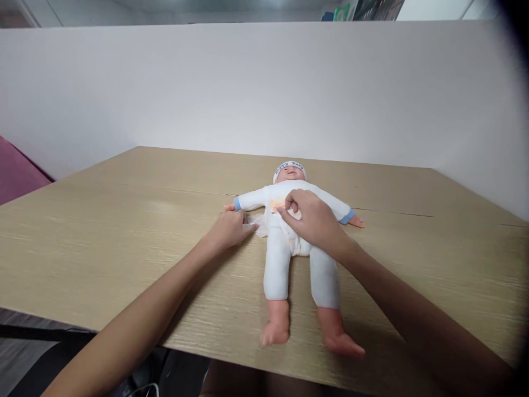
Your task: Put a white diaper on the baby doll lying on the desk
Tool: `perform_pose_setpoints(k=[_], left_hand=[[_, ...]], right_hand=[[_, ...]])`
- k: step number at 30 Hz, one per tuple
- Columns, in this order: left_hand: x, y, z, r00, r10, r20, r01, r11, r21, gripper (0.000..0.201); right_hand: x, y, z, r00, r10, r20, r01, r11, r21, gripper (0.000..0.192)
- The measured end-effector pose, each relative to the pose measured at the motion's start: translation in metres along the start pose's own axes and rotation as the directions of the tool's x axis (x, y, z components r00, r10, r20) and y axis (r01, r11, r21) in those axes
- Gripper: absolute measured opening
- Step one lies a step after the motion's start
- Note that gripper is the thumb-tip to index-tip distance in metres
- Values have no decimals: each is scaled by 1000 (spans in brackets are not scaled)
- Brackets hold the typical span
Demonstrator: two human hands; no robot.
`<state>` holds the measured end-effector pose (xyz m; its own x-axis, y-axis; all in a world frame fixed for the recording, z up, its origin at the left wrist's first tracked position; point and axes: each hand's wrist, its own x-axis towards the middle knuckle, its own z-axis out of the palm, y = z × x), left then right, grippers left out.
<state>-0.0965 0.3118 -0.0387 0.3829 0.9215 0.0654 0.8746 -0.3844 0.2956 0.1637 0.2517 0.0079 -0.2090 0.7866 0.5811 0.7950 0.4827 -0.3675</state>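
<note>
A baby doll [278, 270] lies on its back with its feet toward me, wearing a white outfit with blue cuffs and a lettered headband. A white diaper [301, 246] is around its hips, the front partly covered by my right hand. At the left of the doll's waist, my left hand [232, 227] is closed, pinching the thin white side flap [259, 226] of the diaper. My right hand [312, 218] hovers over the belly, with thumb and curled fingers a little apart. Nothing shows between them.
The doll rests on a wide wooden table [124, 231] with a seam across it. A white partition [231, 88] rises behind the table. Something pink [20, 173] stands beyond the left edge.
</note>
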Motion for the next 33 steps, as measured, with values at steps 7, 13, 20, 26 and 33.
perform_pose_setpoints(k=[7, 13, 20, 26, 33], left_hand=[[7, 4, -22, 1000, 21, 17, -9, 842, -540, 53], [26, 58, -20, 997, 65, -48, -78, 603, -794, 55], [48, 70, 9, 991, 78, -104, -126, 371, -920, 42], [48, 50, 24, 964, 15, -266, -232, 540, -809, 41], [39, 57, 5, 956, -133, -263, -118, 647, -753, 26]], right_hand=[[16, -8, -1, 954, 239, 180, -241, 970, -11, 32], [15, -2, -7, 948, 186, 259, -205, 977, 50, 34], [21, 9, -12, 939, 166, 302, -206, 973, 107, 44], [21, 14, -2, 953, 221, 208, -238, 969, 60, 39], [17, 16, -5, 971, 228, 66, -236, 957, 169, 22]])
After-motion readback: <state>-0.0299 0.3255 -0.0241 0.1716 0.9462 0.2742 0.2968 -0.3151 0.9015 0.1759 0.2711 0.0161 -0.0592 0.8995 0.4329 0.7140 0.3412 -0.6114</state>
